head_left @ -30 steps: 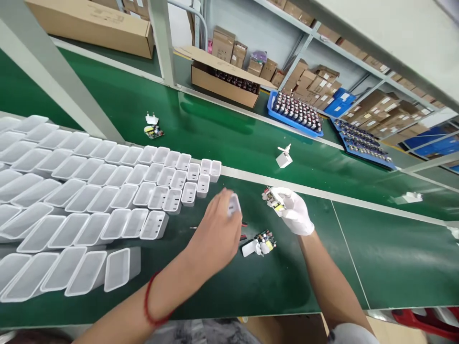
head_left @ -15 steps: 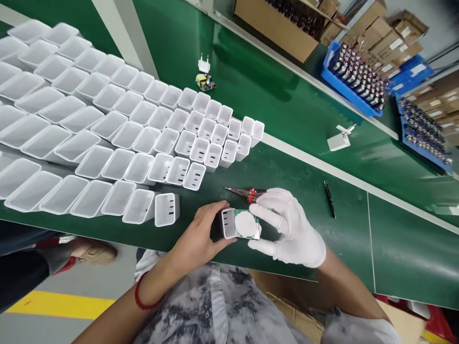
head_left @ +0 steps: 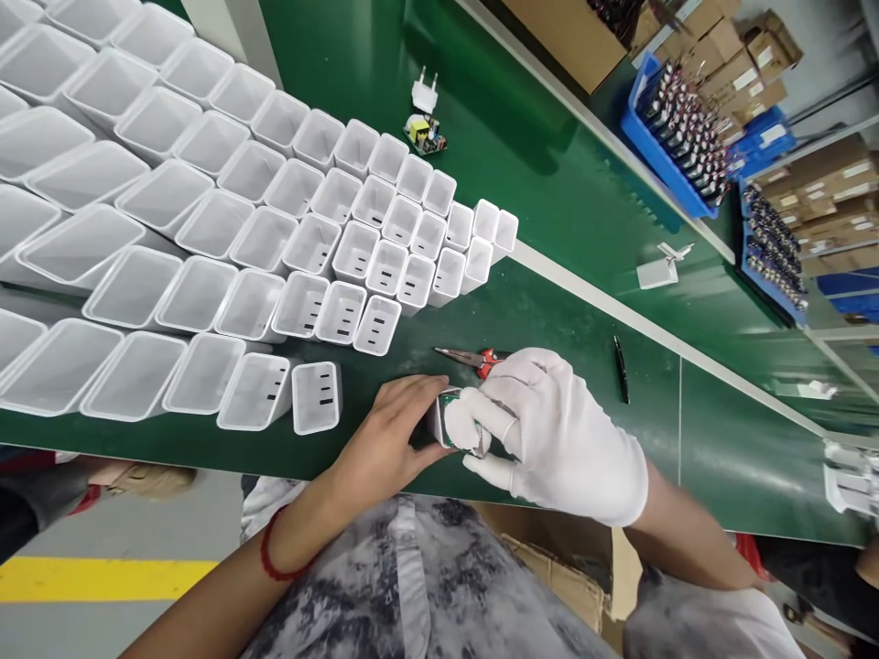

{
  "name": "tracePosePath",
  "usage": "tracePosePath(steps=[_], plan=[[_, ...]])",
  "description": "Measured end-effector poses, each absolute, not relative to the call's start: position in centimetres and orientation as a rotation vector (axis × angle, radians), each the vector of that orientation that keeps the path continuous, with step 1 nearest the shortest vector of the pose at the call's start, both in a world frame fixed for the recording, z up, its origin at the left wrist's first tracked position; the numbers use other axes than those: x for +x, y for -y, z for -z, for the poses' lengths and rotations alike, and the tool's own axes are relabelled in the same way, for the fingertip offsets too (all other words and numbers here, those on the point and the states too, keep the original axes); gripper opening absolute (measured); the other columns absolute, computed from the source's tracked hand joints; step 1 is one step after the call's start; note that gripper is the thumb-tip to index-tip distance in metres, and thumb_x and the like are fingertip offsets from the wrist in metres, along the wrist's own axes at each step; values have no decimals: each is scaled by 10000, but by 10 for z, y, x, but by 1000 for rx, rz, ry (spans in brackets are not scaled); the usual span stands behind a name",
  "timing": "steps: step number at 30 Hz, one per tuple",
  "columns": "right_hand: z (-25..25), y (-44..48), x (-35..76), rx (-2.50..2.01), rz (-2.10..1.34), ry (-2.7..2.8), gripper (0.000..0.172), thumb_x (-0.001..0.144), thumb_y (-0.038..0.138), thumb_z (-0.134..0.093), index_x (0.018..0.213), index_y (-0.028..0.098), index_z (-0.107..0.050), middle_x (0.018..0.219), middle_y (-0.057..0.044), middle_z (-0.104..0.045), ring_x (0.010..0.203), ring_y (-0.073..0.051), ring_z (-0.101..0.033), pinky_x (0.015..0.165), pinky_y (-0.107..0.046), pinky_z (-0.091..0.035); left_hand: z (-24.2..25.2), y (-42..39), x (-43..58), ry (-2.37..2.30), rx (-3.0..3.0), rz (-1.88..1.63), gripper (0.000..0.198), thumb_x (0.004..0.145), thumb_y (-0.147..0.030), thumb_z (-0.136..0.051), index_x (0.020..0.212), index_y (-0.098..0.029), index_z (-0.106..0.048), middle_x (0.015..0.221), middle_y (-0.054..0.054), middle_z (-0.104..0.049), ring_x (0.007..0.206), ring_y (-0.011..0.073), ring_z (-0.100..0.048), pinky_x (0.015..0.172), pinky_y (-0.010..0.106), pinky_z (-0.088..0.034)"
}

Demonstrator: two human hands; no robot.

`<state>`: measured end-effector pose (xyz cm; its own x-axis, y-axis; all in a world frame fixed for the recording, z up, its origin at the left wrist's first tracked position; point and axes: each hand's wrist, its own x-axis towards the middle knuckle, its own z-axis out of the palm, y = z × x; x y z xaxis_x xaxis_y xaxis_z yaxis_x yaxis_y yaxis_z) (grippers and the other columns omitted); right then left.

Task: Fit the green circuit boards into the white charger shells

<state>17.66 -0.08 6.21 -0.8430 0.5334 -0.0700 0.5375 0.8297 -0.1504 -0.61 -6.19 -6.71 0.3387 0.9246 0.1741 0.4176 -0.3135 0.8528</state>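
My bare left hand [head_left: 393, 428] is wrapped round a white plastic housing [head_left: 435, 423], which lies with its opening turned to the right. A green circuit board with a round white pad [head_left: 461, 423] sits partly inside that opening. Fingers and thumb of my white-gloved right hand [head_left: 549, 430] close on the board's outer end. Just beyond my hands lie red-handled pliers [head_left: 473, 358], partly covered by the glove. One separate housing with slots [head_left: 317, 397] stands to the left of my left hand.
Rows of open white housings [head_left: 254, 233] fill the table's left side. A plug with a small circuit board [head_left: 426, 134] lies at the back. To the right are a pen [head_left: 621, 369], a white box-shaped piece [head_left: 657, 273] and blue trays of parts [head_left: 677, 137].
My right hand has moved left, and the circuit board sits deeper in the housing. My left hand keeps its hold. The camera view has shifted slightly.
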Motion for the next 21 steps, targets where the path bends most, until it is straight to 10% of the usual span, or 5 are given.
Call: tracePosePath(steps=[21], plan=[[-51, -1, 172, 797, 130, -2948, 144, 858, 315, -558, 760, 210, -563, 716, -34, -572, 694, -213, -511, 716, -401, -395, 68, 60, -7, -1144, 1907, -915, 578, 864, -314, -697, 1373, -213, -442, 1295, 110, -642, 1214, 275, -583, 1028, 419, -450]])
